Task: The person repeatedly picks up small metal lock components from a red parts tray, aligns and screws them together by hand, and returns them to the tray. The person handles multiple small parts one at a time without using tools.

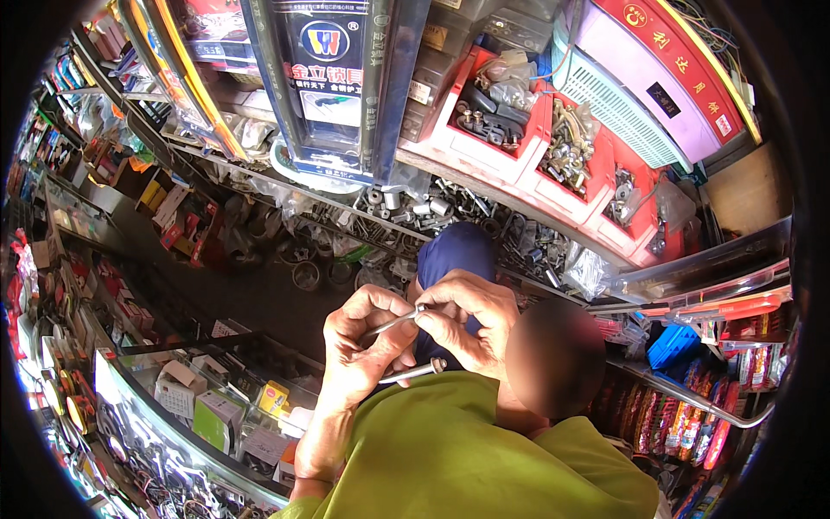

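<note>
A long metal bolt (391, 323) is pinched at chest height between both hands: the left hand (359, 346) grips its shaft, and the right hand (462, 320) closes its fingertips on the upper end. A second bolt (413, 372) lies in the left palm. Red bins of fittings (553, 156) stand beyond.

A crowded hardware shop, stocked wall to wall.

Red plastic bins (553, 164) hold metal fittings, nuts and bolts, and more loose bolts (415, 208) lie heaped on a shelf beside them. A glass display counter (173, 415) shows small boxed goods, while packaged wares (743, 337) hang and stack along the narrow aisle floor (259, 298).
</note>
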Available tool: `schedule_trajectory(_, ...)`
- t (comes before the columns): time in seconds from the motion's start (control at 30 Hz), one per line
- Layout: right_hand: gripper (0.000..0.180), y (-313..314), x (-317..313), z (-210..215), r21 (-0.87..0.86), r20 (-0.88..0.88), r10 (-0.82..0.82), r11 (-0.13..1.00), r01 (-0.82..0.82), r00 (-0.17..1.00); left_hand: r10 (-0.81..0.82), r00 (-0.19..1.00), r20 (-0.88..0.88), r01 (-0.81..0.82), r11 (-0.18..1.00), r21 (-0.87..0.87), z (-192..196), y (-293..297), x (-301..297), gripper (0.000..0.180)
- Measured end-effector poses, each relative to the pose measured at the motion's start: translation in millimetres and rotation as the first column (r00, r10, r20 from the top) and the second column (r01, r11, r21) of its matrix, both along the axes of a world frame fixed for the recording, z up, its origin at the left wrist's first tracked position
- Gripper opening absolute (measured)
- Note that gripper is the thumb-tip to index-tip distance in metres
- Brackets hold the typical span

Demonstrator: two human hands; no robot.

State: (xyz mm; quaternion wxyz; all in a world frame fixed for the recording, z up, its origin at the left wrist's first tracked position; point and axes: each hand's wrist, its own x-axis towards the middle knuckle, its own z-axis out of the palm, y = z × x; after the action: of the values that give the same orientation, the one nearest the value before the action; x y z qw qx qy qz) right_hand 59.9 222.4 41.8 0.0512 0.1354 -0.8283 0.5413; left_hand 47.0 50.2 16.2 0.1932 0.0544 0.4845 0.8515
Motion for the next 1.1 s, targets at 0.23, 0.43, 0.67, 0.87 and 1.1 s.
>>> schedule_trajectory(0.23, 0.021, 2, 0, 6, 0.095, 0.069, 0.051, 0.994, -0.057, 0.996, -0.054, 0.997, -0.052, 0.052, 0.998, -0.039, -1, -1, 2, 0.011)
schedule_trajectory(0.43, 0.039, -7, 2, -4, -0.104, 0.184, -0.073, 0.99, 0.093, 0.98, -0.054, 0.995, 0.084, 0.043, 0.992, 0.118, -4, 0, -2, 0.01)
schedule_trajectory(0.67, 0.042, -9, 7, 7, -0.487, 0.329, 0.1, 0.87, 0.078, 0.939, -0.021, 0.982, 0.186, -0.029, 0.964, 0.264, -7, -2, -7, 0.01)
schedule_trajectory(0.87, 0.052, 1, 6, 10, -0.549, 0.331, 0.153, 0.834, 0.058, 0.931, 0.025, 0.976, 0.217, -0.108, 0.917, 0.383, -7, -10, -14, 0.012)
schedule_trajectory(1.1, 0.044, -18, 11, 21, -0.579, 0.274, 0.302, 0.81, -0.095, 0.913, -0.08, 0.981, 0.178, -0.049, 0.783, 0.62, -18, -10, -14, 0.012)
